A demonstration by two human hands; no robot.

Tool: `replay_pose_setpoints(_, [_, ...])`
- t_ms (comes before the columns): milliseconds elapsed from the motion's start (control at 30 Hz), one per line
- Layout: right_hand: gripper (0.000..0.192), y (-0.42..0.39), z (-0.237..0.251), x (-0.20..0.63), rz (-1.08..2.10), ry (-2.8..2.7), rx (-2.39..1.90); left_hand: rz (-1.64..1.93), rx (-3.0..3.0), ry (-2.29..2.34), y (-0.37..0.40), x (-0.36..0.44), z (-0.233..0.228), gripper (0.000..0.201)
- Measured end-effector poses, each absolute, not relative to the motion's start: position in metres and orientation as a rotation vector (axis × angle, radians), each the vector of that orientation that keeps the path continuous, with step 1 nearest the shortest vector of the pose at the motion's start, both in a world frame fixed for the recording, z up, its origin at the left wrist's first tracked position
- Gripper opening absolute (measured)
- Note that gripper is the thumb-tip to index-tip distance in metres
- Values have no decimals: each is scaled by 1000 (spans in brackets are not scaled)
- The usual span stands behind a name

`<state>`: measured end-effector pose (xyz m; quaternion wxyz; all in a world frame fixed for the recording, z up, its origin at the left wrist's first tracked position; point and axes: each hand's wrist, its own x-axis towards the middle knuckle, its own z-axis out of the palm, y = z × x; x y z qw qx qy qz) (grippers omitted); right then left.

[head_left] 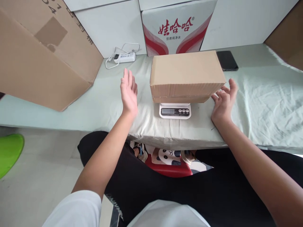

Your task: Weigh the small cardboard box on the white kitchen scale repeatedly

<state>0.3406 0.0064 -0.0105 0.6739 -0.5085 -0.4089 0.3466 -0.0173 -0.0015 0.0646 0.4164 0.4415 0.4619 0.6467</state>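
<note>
Both open hands flank closed cardboard box [187, 75] on scale [175, 111]

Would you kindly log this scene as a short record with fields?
Left hand: open, apart from the box, above the cloth
Right hand: open, fingertips at the box's lower right corner
Cardboard box: closed, resting on the scale
Kitchen scale: display lit, digits unreadable
Behind: power strip, phone, water carton
</note>
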Motion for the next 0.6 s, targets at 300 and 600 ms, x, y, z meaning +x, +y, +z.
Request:
replay_pose_setpoints(300, [71, 11, -17, 344, 754, -916, -1124, 1552, 1050, 1187, -4, -11, 63, 74])
replay_pose_setpoints(600, [61, 17, -24, 347, 718, -966, -1132, 1502, 1059, 1073, 13, 3, 4, 84])
